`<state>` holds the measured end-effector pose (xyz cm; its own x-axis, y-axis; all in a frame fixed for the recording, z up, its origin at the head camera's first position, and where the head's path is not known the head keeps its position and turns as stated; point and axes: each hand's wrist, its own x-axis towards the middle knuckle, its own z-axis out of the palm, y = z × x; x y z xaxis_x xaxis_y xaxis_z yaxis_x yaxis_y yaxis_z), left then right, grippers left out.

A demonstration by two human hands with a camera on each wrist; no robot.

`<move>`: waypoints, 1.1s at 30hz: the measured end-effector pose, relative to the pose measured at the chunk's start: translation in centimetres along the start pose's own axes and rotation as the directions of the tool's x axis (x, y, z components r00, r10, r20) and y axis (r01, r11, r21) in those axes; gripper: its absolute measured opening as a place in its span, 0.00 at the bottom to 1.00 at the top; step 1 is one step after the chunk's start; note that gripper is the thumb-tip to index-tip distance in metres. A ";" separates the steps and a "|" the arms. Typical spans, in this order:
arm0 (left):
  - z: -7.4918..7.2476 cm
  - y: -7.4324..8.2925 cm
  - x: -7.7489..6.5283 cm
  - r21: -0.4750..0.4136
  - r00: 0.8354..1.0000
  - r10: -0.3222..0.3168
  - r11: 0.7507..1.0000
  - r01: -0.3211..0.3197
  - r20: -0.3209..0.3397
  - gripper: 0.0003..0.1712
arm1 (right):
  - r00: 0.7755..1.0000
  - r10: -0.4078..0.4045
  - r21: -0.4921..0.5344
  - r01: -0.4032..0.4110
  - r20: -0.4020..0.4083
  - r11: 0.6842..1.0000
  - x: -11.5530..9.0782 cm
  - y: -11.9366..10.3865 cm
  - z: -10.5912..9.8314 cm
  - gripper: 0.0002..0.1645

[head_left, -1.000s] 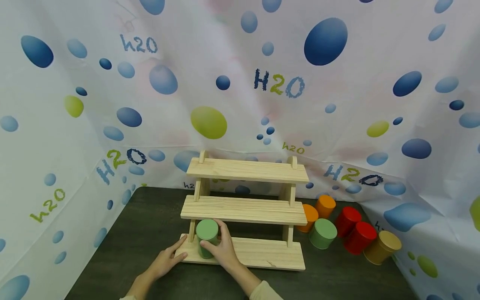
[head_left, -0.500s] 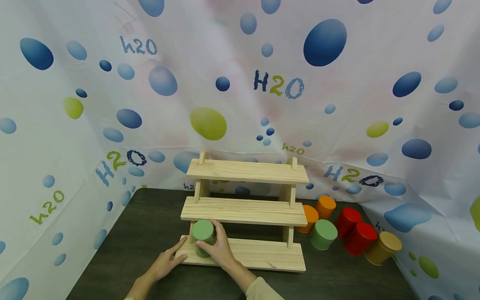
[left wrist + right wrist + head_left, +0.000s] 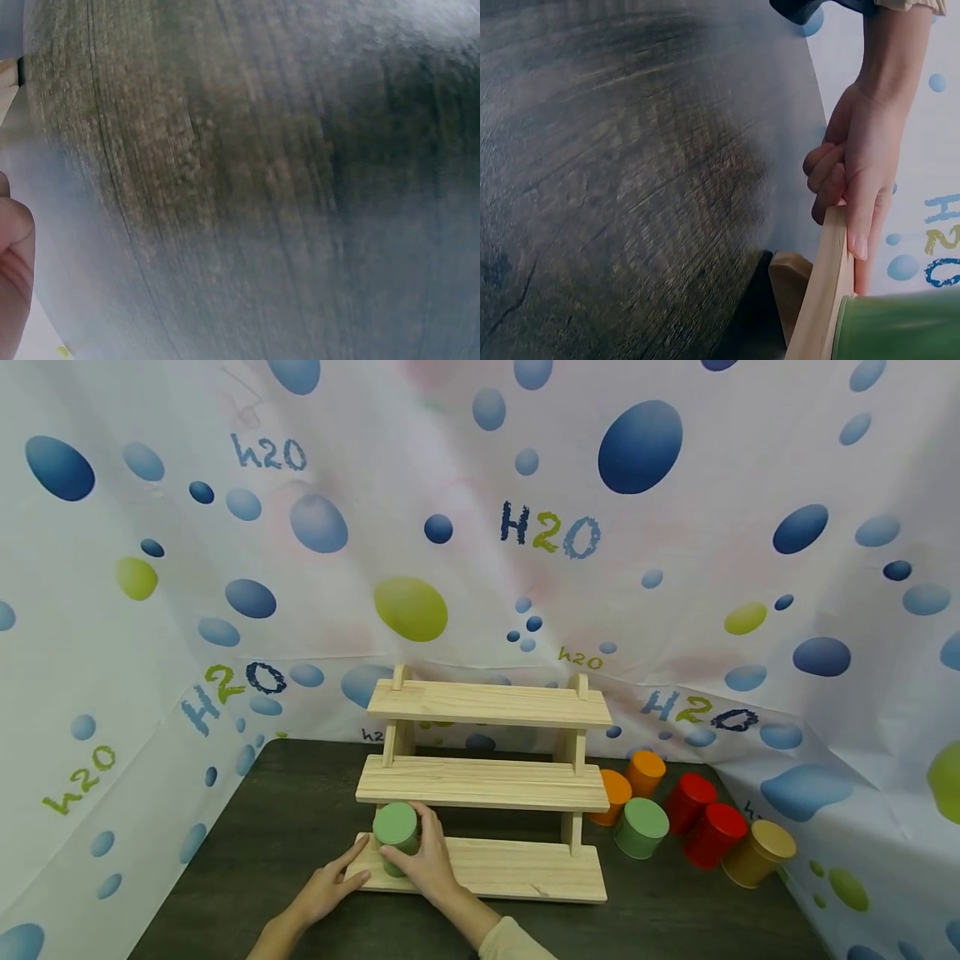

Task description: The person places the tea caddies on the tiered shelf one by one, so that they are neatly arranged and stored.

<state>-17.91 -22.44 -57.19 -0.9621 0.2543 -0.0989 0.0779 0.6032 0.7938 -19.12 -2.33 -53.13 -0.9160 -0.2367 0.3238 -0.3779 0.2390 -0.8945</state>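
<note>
Green can (image 3: 396, 828) slid toward left hand (image 3: 324, 892), which pinches bottom shelf (image 3: 517, 868) end. Right hand (image 3: 432, 857) half-closed round can. Probably light, stiff, smooth; grip sides.

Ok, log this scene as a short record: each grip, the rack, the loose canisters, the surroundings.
Right grip: holds a green canister at the left end of the bottom board
Left grip: holds that board's left front corner
Rack: three-tier wooden shelf
Loose canisters, right of rack: second green canister, two red canisters, two orange canisters, gold canister
Surface: dark table
Backdrop: white curtain printed "H2O"
</note>
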 end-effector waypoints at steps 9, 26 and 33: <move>0.1 -0.3 0.0 0.013 0.998 0.054 0.998 -0.054 -0.020 0.36 | 0.999 0.044 -0.083 -0.046 -0.028 0.996 -0.1 -0.4 0.6 0.42; -0.2 0.0 0.0 0.004 1.000 -0.013 1.000 0.013 -0.019 0.38 | 0.997 0.021 -0.128 -0.030 -0.075 0.991 -0.1 -0.9 1.4 0.43; 0.1 0.1 0.0 -0.019 1.000 -0.008 1.000 0.007 -0.016 0.38 | 0.999 -0.012 -0.135 0.007 -0.042 0.991 -0.3 -0.4 0.9 0.46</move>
<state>-17.90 -22.31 -57.12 -0.9667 0.2375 -0.0952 0.0659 0.5904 0.8044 -18.53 -3.19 -53.15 -0.9162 -0.1996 0.3475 -0.3985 0.3620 -0.8427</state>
